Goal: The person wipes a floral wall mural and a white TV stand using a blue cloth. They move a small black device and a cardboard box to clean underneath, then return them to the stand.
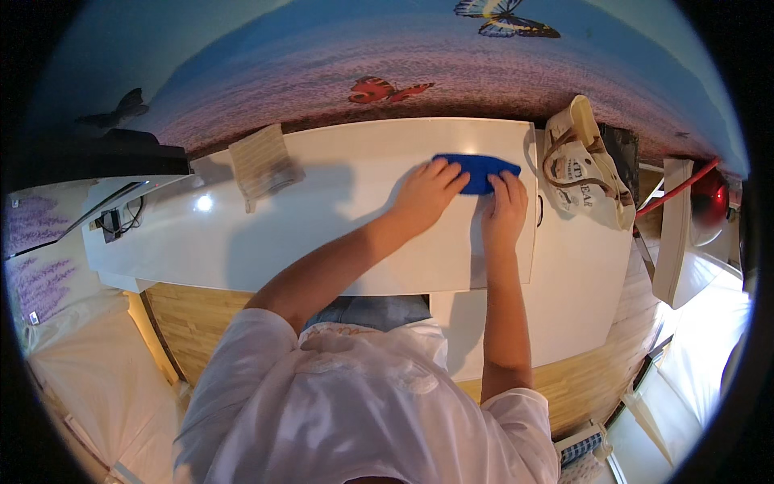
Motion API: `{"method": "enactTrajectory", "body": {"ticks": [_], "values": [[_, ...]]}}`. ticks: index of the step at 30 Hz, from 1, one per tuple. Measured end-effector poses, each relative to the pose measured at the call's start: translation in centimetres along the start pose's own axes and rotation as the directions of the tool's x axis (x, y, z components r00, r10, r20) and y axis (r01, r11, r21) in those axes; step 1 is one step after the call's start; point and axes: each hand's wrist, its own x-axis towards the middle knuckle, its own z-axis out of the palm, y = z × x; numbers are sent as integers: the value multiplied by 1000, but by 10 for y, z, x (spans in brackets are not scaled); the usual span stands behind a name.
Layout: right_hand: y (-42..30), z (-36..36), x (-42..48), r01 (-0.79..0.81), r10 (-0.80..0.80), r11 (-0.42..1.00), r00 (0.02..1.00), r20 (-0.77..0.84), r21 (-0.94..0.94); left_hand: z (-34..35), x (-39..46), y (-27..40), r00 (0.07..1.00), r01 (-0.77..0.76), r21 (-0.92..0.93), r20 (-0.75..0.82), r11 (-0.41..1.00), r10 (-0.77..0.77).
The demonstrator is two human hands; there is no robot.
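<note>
A small folded blue cloth (pixel 481 174) lies on the white tabletop (pixel 363 151), towards its back right corner. My left hand (pixel 430 190) holds the cloth's left end, its fingers over the top of the fabric. At the lower right edge, my right hand (pixel 507 206) has its fingertips on the cloth. Both thumbs are partly hidden, as is the fabric under the fingers. Farther left on the table rests a beige striped cloth (pixel 264 164), folded and apart from both hands.
A cream canvas tote bag (pixel 583 169) with brown handles and printed writing stands on the lower white surface to the right. A dark monitor (pixel 97 166) is at the left, near a black adapter with cables (pixel 112 225). A red pole (pixel 677 190) leans at the far right.
</note>
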Motion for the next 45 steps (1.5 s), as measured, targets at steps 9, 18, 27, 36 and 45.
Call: {"method": "enactTrajectory", "body": {"ticks": [9, 18, 27, 36, 45], "values": [[17, 18, 47, -34, 30, 999, 994, -105, -31, 9, 48, -8, 995, 56, 1, -82, 998, -56], [23, -4, 5, -53, 50, 998, 997, -60, -45, 16, 35, 0, 997, -83, -20, 5, 996, 83], [-19, -75, -115, -202, 205, 978, 976, 69, -42, 2, -60, 71, 952, -252, -191, 128, 949, 278], [4, -41, -65, -151, 152, 988, 988, -35, 9, 12, -19, 49, 984, -178, -133, -15, 975, 177], [-11, -71, -126, -213, 213, 977, 977, -8, -2, 5, -49, 70, 930, -311, -164, 151, 936, 335]]}}
